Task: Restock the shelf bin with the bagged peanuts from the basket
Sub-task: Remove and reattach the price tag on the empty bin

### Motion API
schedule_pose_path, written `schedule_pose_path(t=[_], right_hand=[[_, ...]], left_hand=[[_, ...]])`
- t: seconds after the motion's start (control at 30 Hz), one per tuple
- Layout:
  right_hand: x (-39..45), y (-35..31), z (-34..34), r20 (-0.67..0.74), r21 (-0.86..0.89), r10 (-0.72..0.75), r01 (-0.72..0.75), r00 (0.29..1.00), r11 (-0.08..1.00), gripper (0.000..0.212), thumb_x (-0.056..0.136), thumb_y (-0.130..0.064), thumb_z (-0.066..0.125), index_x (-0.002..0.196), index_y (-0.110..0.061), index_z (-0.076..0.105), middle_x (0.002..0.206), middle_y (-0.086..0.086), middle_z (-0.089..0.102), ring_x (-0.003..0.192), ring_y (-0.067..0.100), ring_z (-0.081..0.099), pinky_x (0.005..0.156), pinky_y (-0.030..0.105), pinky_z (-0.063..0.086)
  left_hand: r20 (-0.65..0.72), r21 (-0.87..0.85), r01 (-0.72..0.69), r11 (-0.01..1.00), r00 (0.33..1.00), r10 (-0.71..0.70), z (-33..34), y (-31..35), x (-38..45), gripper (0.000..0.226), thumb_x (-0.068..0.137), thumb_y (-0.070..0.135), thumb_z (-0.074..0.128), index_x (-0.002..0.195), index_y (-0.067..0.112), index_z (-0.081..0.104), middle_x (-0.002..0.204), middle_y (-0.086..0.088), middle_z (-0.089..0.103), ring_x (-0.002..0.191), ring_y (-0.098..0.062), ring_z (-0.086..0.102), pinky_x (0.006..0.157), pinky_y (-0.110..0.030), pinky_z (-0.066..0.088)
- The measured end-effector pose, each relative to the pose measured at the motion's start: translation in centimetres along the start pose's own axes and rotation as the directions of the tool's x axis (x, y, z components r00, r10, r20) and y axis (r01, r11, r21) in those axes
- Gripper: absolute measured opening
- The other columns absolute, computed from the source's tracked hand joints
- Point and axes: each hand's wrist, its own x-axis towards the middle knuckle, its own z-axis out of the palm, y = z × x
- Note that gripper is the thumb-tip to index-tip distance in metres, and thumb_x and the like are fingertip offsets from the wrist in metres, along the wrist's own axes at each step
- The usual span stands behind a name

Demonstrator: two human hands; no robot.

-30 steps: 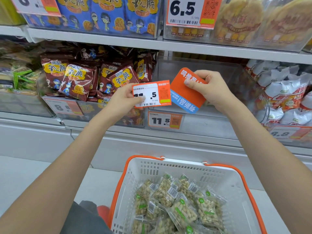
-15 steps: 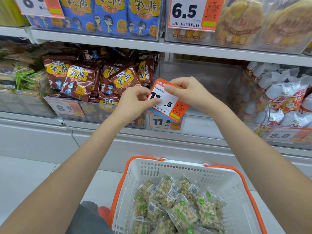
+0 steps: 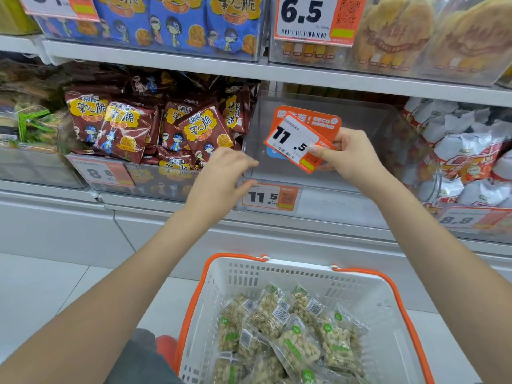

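A clear plastic shelf bin (image 3: 368, 134) sits in the middle shelf row with nothing visible inside it. My right hand (image 3: 349, 155) pinches two stacked cards in front of the bin: a white 11.5 price tag (image 3: 291, 139) over an orange recommend card (image 3: 324, 121). My left hand (image 3: 224, 176) hovers at the bin's front left corner, fingers relaxed and holding nothing. Below, a white basket with orange rim (image 3: 360, 295) holds several clear bags of peanuts (image 3: 293, 336).
Another 11.5 price label (image 3: 270, 197) is fixed to the shelf edge under the bin. Brown snack bags (image 3: 155, 126) fill the bin to the left, white and orange bags (image 3: 468, 156) the one to the right. An upper shelf (image 3: 249, 69) overhangs.
The two cards, held apart a second ago, are now stacked in my right hand alone. My left hand let go of the price tag and dropped to the bin's corner.
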Motion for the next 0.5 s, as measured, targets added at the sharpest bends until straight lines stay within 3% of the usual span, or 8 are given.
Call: schedule_pose_path(t=[0.07,0.1,0.2,0.3,0.4,0.5], right_hand=[[-0.6,0.5,-0.3,-0.027,0.047,0.004,-0.003,1.0,0.999,0.019,0.087,-0.005,0.066,0.104,-0.013,0.063,0.094,0.002,0.069,0.07,0.002,0.07,0.062,0.022,0.058],[-0.8,0.6,-0.4,-0.037,0.063,0.003,0.0,0.999,0.998,0.019,0.087,-0.004,0.066,0.104,-0.012,0.063,0.092,0.001,0.069,0.07,0.002,0.07,0.061,0.021,0.058],[-1.2,0.8,-0.3,-0.066,0.096,0.001,0.006,0.998,0.995,0.019,0.087,-0.005,0.066,0.104,-0.011,0.064,0.092,0.001,0.07,0.071,0.004,0.071,0.062,0.024,0.059],[-1.5,0.7,0.2,-0.056,0.11,-0.005,0.011,0.998,0.994,0.018,0.087,-0.005,0.066,0.104,-0.011,0.064,0.093,0.002,0.07,0.073,0.005,0.071,0.061,0.021,0.057],[-1.9,0.7,0.7,-0.026,0.095,-0.012,0.014,1.0,0.995,0.017,0.087,-0.008,0.066,0.103,-0.014,0.064,0.093,-0.003,0.07,0.076,0.003,0.071,0.061,0.018,0.055],[-2.2,0.7,0.9,-0.011,0.104,0.002,0.0,1.0,0.995,0.016,0.087,-0.009,0.066,0.101,-0.018,0.064,0.093,-0.006,0.07,0.078,0.003,0.071,0.061,0.017,0.055]], left_hand=[[0.061,0.184,-0.249,0.951,0.968,0.242,1.6,-0.4,-1.0,0.035,0.078,0.005,0.07,0.112,0.0,0.066,0.113,-0.015,0.067,0.104,-0.034,0.061,0.092,-0.04,0.047],[0.089,0.212,-0.303,0.929,0.953,0.29,2.2,-0.3,-1.5,0.039,0.077,0.0,0.068,0.116,-0.003,0.064,0.118,-0.018,0.064,0.108,-0.034,0.061,0.094,-0.042,0.048],[0.119,0.229,-0.357,0.906,0.934,0.338,2.9,0.0,-2.9,0.047,0.081,-0.011,0.053,0.128,-0.006,0.053,0.133,-0.02,0.054,0.123,-0.033,0.053,0.102,-0.041,0.044],[0.203,0.302,-0.415,0.858,0.908,0.367,3.0,0.1,-3.8,0.047,0.086,-0.005,0.036,0.13,-0.004,0.052,0.138,-0.023,0.048,0.128,-0.035,0.048,0.106,-0.043,0.039],[0.248,0.323,-0.429,0.843,0.899,0.362,3.3,0.1,-4.2,0.045,0.087,-0.003,0.038,0.129,-0.003,0.054,0.14,-0.027,0.043,0.13,-0.039,0.043,0.109,-0.048,0.034],[0.237,0.314,-0.444,0.839,0.893,0.384,3.4,-0.2,-4.5,0.059,0.08,-0.009,0.048,0.138,0.001,0.044,0.146,-0.024,0.035,0.135,-0.037,0.033,0.112,-0.045,0.027]])
